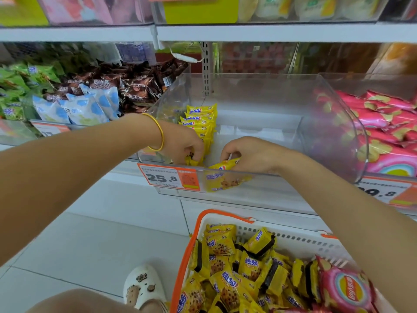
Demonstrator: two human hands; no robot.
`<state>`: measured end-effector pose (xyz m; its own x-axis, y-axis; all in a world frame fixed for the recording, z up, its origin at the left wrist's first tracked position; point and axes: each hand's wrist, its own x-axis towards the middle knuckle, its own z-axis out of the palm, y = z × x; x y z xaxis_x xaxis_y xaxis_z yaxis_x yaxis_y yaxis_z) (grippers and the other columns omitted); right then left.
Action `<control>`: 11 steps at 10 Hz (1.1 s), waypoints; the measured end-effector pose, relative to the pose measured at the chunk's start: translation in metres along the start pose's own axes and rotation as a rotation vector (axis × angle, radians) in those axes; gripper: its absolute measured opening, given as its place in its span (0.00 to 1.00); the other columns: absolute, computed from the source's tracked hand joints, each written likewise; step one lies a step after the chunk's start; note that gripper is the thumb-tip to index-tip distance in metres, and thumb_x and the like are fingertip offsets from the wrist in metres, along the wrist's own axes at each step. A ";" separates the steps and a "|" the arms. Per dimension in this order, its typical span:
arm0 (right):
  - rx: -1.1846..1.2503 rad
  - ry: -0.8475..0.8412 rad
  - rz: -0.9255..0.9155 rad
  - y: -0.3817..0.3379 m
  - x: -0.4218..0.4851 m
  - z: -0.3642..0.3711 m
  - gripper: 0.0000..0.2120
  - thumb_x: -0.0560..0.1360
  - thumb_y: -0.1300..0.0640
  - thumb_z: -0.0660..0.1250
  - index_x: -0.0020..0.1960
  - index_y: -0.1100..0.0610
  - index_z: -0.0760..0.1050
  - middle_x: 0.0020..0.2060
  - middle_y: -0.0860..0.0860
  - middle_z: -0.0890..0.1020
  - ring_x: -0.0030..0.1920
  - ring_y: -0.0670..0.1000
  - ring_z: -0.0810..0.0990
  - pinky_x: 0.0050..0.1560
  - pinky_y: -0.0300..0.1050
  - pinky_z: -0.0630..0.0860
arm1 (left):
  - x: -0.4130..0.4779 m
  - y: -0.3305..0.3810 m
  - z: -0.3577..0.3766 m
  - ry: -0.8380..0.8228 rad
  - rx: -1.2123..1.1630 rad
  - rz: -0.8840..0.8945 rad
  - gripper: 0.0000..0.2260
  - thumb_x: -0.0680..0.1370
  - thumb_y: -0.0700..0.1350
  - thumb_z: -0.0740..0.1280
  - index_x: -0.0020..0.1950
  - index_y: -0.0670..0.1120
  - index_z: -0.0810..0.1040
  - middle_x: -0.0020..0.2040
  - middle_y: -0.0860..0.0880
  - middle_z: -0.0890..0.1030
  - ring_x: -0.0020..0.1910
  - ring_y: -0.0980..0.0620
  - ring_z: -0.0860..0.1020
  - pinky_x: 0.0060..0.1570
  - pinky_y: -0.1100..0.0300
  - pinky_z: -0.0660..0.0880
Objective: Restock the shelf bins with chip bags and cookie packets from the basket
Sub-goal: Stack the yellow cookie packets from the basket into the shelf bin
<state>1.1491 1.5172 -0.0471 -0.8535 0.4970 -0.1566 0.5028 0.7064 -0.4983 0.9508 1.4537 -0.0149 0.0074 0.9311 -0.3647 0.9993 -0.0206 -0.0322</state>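
Both my hands reach into a clear plastic shelf bin (316, 105). My left hand (182, 145) pinches a yellow cookie packet at the near end of a standing row of yellow cookie packets (200, 120) along the bin's left side. My right hand (250, 154) grips another yellow cookie packet (223, 166) just inside the bin's front wall; its lower part shows through the plastic. Below, a white basket with an orange rim (187, 251) holds several yellow cookie packets (228, 274) and a pink chip bag (345, 290).
The bin to the right holds pink chip bags (381, 132). Left bins hold brown, blue-white and green snack packets (108, 96). An orange price tag reading 25.8 (169, 177) hangs on the bin's front. My white shoe (142, 288) stands on the tiled floor.
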 end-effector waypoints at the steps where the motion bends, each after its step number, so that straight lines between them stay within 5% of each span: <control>1: -0.084 -0.057 -0.084 -0.016 0.012 0.003 0.12 0.70 0.57 0.74 0.52 0.54 0.77 0.35 0.41 0.70 0.40 0.45 0.69 0.32 0.28 0.64 | 0.001 -0.006 0.000 0.010 -0.042 -0.030 0.12 0.73 0.42 0.71 0.53 0.56 0.80 0.48 0.58 0.78 0.50 0.57 0.76 0.56 0.52 0.75; 2: -0.198 -0.057 -0.139 -0.027 0.030 0.011 0.08 0.73 0.63 0.67 0.51 0.56 0.74 0.35 0.43 0.69 0.42 0.48 0.69 0.32 0.29 0.63 | -0.006 0.002 -0.005 -0.050 -0.048 -0.069 0.11 0.74 0.41 0.71 0.52 0.56 0.79 0.49 0.54 0.78 0.50 0.51 0.78 0.54 0.50 0.76; 3: -0.276 -0.033 -0.147 -0.033 0.040 0.018 0.08 0.75 0.67 0.60 0.51 0.60 0.75 0.42 0.50 0.75 0.45 0.51 0.71 0.34 0.34 0.64 | -0.003 0.007 -0.004 -0.046 -0.112 -0.086 0.08 0.76 0.39 0.66 0.48 0.53 0.74 0.47 0.49 0.78 0.37 0.49 0.81 0.39 0.53 0.80; 4: -0.381 0.021 -0.075 -0.037 0.042 0.019 0.02 0.76 0.60 0.60 0.45 0.54 0.70 0.44 0.52 0.74 0.46 0.53 0.71 0.41 0.43 0.66 | 0.001 0.012 0.002 0.080 -0.147 -0.148 0.04 0.78 0.42 0.66 0.48 0.48 0.71 0.34 0.52 0.77 0.24 0.60 0.76 0.28 0.65 0.74; 5: -0.426 0.044 -0.022 -0.039 0.047 0.021 0.09 0.77 0.58 0.61 0.39 0.56 0.66 0.39 0.52 0.71 0.43 0.54 0.70 0.36 0.42 0.66 | -0.003 0.013 0.001 0.162 -0.223 -0.168 0.03 0.78 0.40 0.65 0.48 0.46 0.72 0.35 0.50 0.79 0.30 0.56 0.79 0.39 0.61 0.76; 6: -0.359 0.009 0.025 -0.044 0.058 0.028 0.18 0.77 0.53 0.64 0.32 0.57 0.63 0.30 0.51 0.67 0.38 0.54 0.69 0.28 0.40 0.61 | -0.019 0.014 -0.005 0.181 -0.367 -0.188 0.05 0.78 0.35 0.62 0.51 0.43 0.73 0.46 0.42 0.81 0.40 0.46 0.83 0.40 0.53 0.80; 7: -0.167 -0.017 0.108 -0.053 0.064 0.030 0.18 0.73 0.43 0.68 0.38 0.57 0.70 0.31 0.50 0.73 0.36 0.52 0.73 0.32 0.40 0.67 | -0.038 0.016 -0.008 0.269 -0.422 -0.164 0.08 0.77 0.31 0.59 0.50 0.40 0.75 0.48 0.41 0.79 0.43 0.45 0.83 0.40 0.52 0.81; 8: 0.058 -0.079 0.193 -0.052 0.061 0.028 0.15 0.71 0.47 0.73 0.44 0.59 0.74 0.35 0.52 0.80 0.33 0.50 0.78 0.29 0.38 0.72 | -0.057 0.021 0.001 0.403 -0.406 -0.155 0.10 0.76 0.31 0.59 0.47 0.43 0.76 0.47 0.44 0.80 0.44 0.49 0.82 0.44 0.56 0.78; 9: 0.299 -0.104 0.205 -0.047 0.051 0.025 0.16 0.68 0.56 0.77 0.52 0.60 0.77 0.43 0.55 0.84 0.39 0.54 0.85 0.39 0.49 0.83 | -0.077 0.031 0.029 0.731 -0.327 -0.151 0.09 0.76 0.34 0.61 0.50 0.45 0.77 0.46 0.50 0.77 0.46 0.51 0.75 0.43 0.62 0.67; 10: 0.300 -0.065 0.187 -0.046 0.033 0.014 0.16 0.70 0.61 0.75 0.33 0.55 0.68 0.23 0.46 0.76 0.28 0.49 0.80 0.29 0.40 0.79 | -0.099 0.055 0.061 1.030 -0.387 -0.162 0.09 0.74 0.38 0.59 0.50 0.45 0.77 0.46 0.51 0.74 0.45 0.50 0.73 0.42 0.55 0.70; 11: 0.270 0.084 0.124 -0.046 0.016 0.001 0.19 0.70 0.63 0.74 0.34 0.56 0.63 0.27 0.52 0.74 0.30 0.51 0.77 0.34 0.44 0.77 | -0.112 0.084 0.085 1.112 -0.431 -0.172 0.10 0.71 0.44 0.57 0.48 0.49 0.75 0.43 0.57 0.70 0.41 0.56 0.71 0.34 0.59 0.69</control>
<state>1.1119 1.4924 -0.0272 -0.7677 0.6192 -0.1651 0.5385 0.4835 -0.6901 1.0309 1.3163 -0.0561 -0.3108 0.7182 0.6225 0.9193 0.0609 0.3888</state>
